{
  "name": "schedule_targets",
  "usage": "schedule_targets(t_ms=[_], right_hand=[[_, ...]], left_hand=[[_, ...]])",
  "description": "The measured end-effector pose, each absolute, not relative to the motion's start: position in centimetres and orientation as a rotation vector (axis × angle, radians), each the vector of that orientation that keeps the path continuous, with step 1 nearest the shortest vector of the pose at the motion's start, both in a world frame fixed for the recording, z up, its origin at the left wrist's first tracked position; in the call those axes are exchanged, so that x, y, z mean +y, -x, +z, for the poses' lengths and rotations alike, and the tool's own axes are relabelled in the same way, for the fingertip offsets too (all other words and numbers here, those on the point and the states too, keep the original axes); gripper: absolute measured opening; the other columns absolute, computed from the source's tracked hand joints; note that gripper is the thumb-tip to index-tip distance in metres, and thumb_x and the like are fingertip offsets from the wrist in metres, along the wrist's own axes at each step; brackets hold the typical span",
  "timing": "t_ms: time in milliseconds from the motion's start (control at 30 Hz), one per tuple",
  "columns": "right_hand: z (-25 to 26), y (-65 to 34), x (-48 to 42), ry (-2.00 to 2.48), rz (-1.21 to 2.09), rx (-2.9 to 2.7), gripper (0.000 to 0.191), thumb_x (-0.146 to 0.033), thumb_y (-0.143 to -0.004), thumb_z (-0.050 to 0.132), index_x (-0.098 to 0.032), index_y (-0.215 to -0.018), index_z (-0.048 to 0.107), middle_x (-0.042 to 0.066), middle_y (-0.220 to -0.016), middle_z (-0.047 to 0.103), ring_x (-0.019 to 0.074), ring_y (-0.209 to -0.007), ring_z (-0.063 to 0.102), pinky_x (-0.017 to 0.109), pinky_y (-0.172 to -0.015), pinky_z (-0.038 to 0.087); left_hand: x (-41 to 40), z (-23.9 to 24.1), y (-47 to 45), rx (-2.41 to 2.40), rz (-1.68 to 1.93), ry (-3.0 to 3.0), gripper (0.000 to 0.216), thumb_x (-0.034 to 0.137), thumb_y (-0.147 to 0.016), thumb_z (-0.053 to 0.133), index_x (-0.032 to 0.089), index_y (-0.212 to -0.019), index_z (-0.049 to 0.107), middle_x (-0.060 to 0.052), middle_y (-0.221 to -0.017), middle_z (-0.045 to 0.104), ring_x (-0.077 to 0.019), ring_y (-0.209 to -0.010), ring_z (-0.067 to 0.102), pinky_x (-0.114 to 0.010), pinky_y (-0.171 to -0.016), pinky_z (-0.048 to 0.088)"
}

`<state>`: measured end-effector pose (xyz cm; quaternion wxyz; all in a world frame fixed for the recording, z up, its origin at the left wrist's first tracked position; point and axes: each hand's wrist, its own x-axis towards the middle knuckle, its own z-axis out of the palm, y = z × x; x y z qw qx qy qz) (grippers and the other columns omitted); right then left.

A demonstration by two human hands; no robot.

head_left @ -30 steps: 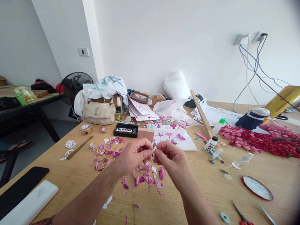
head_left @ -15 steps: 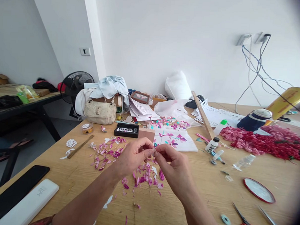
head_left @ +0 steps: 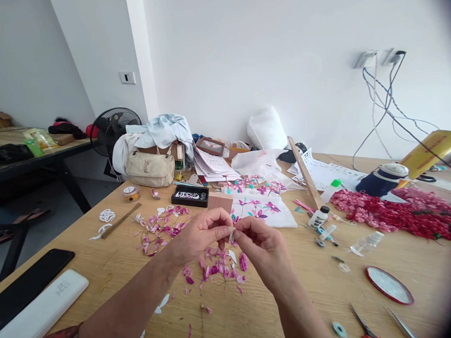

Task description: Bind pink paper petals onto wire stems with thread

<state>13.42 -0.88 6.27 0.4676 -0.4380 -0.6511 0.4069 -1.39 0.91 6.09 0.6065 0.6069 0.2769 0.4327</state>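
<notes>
At the near left edge of the light wooden table (head_left: pixel 309 297) lie a white rectangular case (head_left: pixel 43 308) and, just beside it, a flat black phone (head_left: pixel 22 285). At the near right are red-handled scissors (head_left: pixel 371 336), with a round red-rimmed lid (head_left: pixel 389 285) a little farther off.

Above the middle of the table the left hand (head_left: pixel 200 236) and the right hand (head_left: pixel 264 248) meet fingertip to fingertip. Each is closed in a pinch, thumb against forefinger, on a small white petal piece (head_left: pixel 232 234) held between them, clear of the table top. Loose pink paper petals (head_left: pixel 217 266) are scattered on the wood under the hands, and a second scatter of pink petals (head_left: pixel 159 228) lies to the left.

Farther away, a black oblong tin (head_left: pixel 190 196) sits left of a white sheet with pink paper flowers (head_left: pixel 263 206). To the far right spreads a heap of red and pink flowers (head_left: pixel 395 212). At the far left stand a beige handbag (head_left: pixel 150 168) and a black fan (head_left: pixel 113 129).
</notes>
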Motion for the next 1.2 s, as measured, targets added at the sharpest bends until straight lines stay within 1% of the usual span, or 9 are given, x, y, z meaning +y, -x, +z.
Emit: schedule_targets(t_ms=[233,433,600,767,900,1067,1200], right_hand=[[6.4,-13.5,-0.8,1.055,1.064,-1.557,0.014,-0.028,-0.074,0.054,-0.017,-0.065,0.054,-0.003,-0.056,0.047,0.0096,-0.052,0.039,0.021,-0.047,0.030],[6.5,-13.2,-0.6,1.005,1.136,-1.475,0.017,-0.032,-0.072,0.057,-0.017,-0.066,0.052,-0.002,-0.058,0.050,0.0104,-0.054,0.044,0.022,-0.050,0.035],[6.4,-13.3,-0.3,0.987,1.178,-1.359,0.017,-0.031,-0.071,0.059,-0.017,-0.067,0.051,-0.003,-0.056,0.050,0.0091,-0.052,0.045,0.022,-0.050,0.036],[6.3,-13.3,-0.3,0.995,1.137,-1.293,0.017,-0.031,-0.069,0.061,-0.017,-0.066,0.051,-0.004,-0.054,0.051,0.0095,-0.052,0.048,0.021,-0.049,0.038],[6.4,-13.2,-0.2,0.980,1.153,-1.260,0.019,-0.031,-0.067,0.063,-0.017,-0.064,0.051,-0.005,-0.052,0.051,0.0087,-0.049,0.047,0.021,-0.047,0.039],[6.3,-13.2,-0.1,0.978,1.192,-1.247,0.020,-0.032,-0.066,0.064,-0.017,-0.064,0.051,-0.004,-0.053,0.054,0.0094,-0.050,0.050,0.021,-0.048,0.041],[6.3,-13.2,-0.1,0.967,1.215,-1.236,0.020,-0.031,-0.066,0.065,-0.017,-0.065,0.050,-0.003,-0.053,0.055,0.0094,-0.052,0.051,0.021,-0.050,0.042]], left_hand=[[0.8,6.4,1.4,0.648,0.996,-1.390,0.015,0.027,-0.077,0.057,0.014,-0.072,0.052,0.002,-0.065,0.045,-0.0074,-0.058,0.043,-0.019,-0.052,0.036],[0.9,6.4,1.4,0.705,1.025,-1.426,0.017,0.031,-0.078,0.054,0.015,-0.073,0.051,0.002,-0.066,0.047,-0.0069,-0.056,0.045,-0.019,-0.051,0.036],[0.9,6.2,1.1,0.706,1.091,-1.451,0.022,0.037,-0.082,0.047,0.015,-0.078,0.052,0.001,-0.068,0.048,-0.0087,-0.060,0.045,-0.020,-0.054,0.038],[0.9,6.0,0.9,0.835,1.060,-1.636,0.018,0.033,-0.080,0.051,0.016,-0.080,0.053,0.002,-0.067,0.049,-0.0086,-0.060,0.045,-0.020,-0.055,0.037],[1.0,5.7,0.7,0.926,1.087,-1.720,0.017,0.032,-0.080,0.050,0.015,-0.076,0.053,0.002,-0.066,0.049,-0.0089,-0.060,0.044,-0.021,-0.056,0.036],[1.2,5.3,0.7,0.890,1.123,-1.691,0.017,0.030,-0.080,0.050,0.016,-0.072,0.052,0.003,-0.062,0.045,-0.0086,-0.058,0.042,-0.021,-0.055,0.036],[1.4,5.3,0.7,0.860,1.140,-1.642,0.017,0.030,-0.080,0.050,0.016,-0.071,0.051,0.004,-0.060,0.044,-0.0084,-0.055,0.042,-0.021,-0.053,0.036]])
